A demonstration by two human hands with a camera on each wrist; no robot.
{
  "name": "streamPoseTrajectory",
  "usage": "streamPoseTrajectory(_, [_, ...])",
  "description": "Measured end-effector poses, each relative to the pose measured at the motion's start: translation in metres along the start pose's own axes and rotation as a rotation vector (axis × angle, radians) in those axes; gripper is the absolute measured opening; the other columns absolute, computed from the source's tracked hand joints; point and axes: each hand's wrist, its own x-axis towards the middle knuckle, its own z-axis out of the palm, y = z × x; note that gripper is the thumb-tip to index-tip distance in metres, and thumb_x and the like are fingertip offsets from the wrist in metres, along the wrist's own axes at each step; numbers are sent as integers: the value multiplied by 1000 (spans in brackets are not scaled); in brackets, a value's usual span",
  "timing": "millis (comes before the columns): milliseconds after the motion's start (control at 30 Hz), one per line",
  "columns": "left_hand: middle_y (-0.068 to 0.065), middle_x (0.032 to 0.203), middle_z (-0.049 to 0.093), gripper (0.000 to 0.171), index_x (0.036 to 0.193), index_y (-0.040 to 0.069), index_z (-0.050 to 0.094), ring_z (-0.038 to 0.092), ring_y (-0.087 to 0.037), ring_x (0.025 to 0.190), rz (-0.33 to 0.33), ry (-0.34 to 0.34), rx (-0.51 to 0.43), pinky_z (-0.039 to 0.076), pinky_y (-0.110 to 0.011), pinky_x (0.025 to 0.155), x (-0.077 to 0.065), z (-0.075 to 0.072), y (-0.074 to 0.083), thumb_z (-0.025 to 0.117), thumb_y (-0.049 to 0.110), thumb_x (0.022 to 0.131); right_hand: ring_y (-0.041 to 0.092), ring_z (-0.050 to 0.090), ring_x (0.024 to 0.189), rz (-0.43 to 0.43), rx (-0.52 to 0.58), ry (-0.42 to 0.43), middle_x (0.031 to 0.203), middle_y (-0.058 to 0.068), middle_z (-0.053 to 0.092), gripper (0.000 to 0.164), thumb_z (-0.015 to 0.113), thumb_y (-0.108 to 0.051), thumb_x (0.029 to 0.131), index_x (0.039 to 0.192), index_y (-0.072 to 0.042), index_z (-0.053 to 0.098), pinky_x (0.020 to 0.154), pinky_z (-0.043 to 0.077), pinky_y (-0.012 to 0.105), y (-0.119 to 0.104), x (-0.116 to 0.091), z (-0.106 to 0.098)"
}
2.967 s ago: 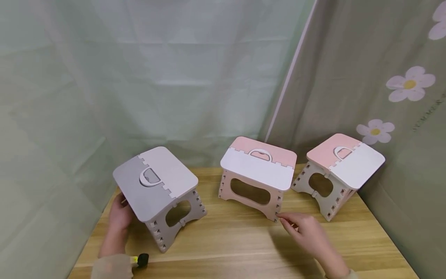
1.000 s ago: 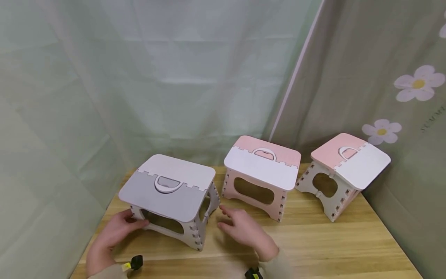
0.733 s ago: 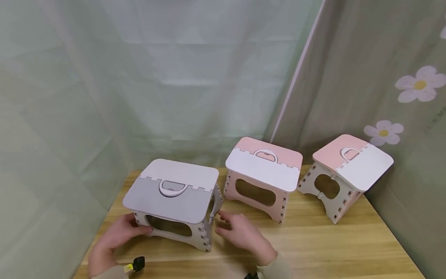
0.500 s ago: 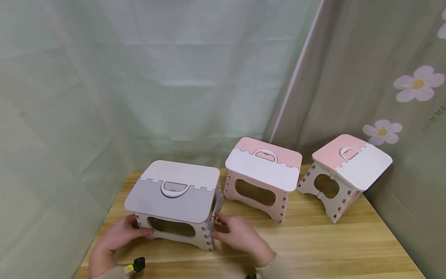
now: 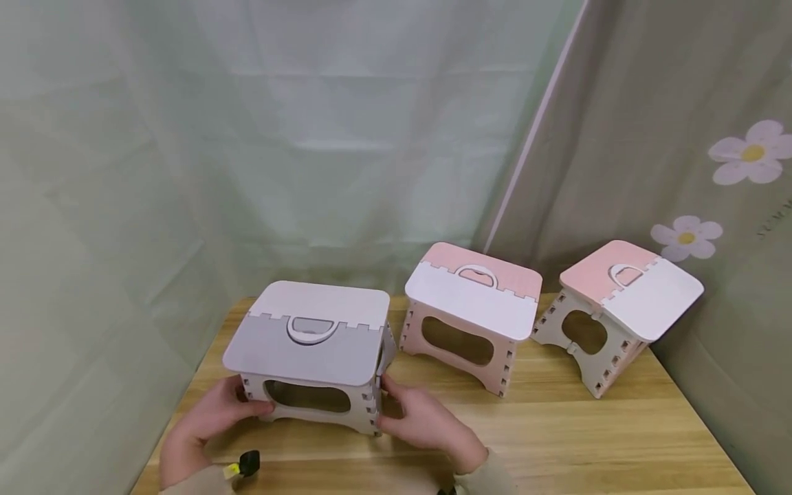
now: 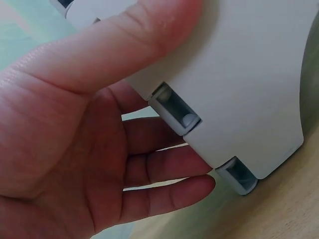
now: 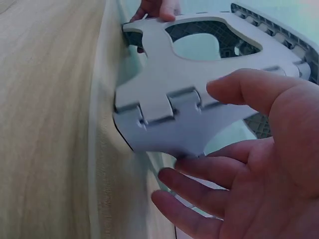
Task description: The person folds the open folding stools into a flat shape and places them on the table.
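Observation:
A grey-and-white folding stool (image 5: 297, 361) stands unfolded on its legs at the left of the table, its long side facing me. At its left front corner my left hand (image 5: 213, 414) grips the leg, thumb on the front panel (image 6: 239, 55) and the other fingers behind the hinged edge. My right hand (image 5: 427, 421) holds the right front corner, with the thumb at the hinged edge and fingers against the side leg (image 7: 174, 127). In the head view some right fingertips are hidden behind that leg.
Two pink-and-white folding stools stand unfolded to the right: one in the middle (image 5: 470, 302), one turned at an angle (image 5: 643, 295) near the right edge. The wooden table (image 5: 569, 447) meets a pale curtain (image 5: 346, 172) behind. A black tag (image 5: 249, 463) sits by the left wrist.
The grey stool has turned so its long side faces me and has shifted right. My right hand has left the middle pink stool and taken hold of the grey stool's right corner.

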Motion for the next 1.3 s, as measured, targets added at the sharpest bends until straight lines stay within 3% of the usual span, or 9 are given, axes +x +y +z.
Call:
streamPoseTrajectory(167, [-11, 104, 70, 61, 127, -8, 62, 63, -24, 91, -3, 6, -2, 55, -32, 76, 2, 1, 1, 94, 23, 84, 24, 62, 132, 44, -15, 67, 150, 12, 62, 86, 78, -49, 97, 162, -4, 44, 106, 52, 43, 0, 5, 7])
streamPoseTrajectory(433, [-9, 116, 73, 67, 128, -3, 67, 65, -22, 101, -23, -2, 64, 54, -33, 88, 4, 5, 4, 98, 30, 79, 32, 64, 129, 130, 25, 197, 138, 15, 70, 68, 85, -37, 93, 147, -2, 62, 108, 49, 52, 6, 9, 19])
streamPoseTrajectory(667, [-15, 126, 69, 80, 139, -6, 55, 63, -25, 109, 15, -11, 23, 53, -32, 90, 3, 7, 7, 98, 26, 79, 34, 64, 128, 170, 92, 209, 135, 16, 71, 67, 87, -33, 91, 144, -1, 63, 108, 48, 54, 9, 11, 22])
streamPoseTrajectory(1000, [-13, 123, 69, 80, 137, -4, 55, 63, -25, 107, 34, -17, 42, 53, -31, 91, 7, 7, 12, 99, 30, 78, 30, 65, 120, 175, 122, 225, 127, 11, 69, 60, 88, -29, 91, 138, 0, 63, 105, 50, 52, 14, 16, 26])
streamPoseTrajectory(1300, [-15, 131, 67, 85, 142, -5, 50, 61, -26, 114, 21, -20, 44, 51, -31, 95, 5, 8, 11, 98, 28, 79, 31, 63, 119, 191, 100, 228, 127, 10, 68, 62, 87, -41, 92, 134, -2, 63, 104, 49, 54, 16, 16, 29])
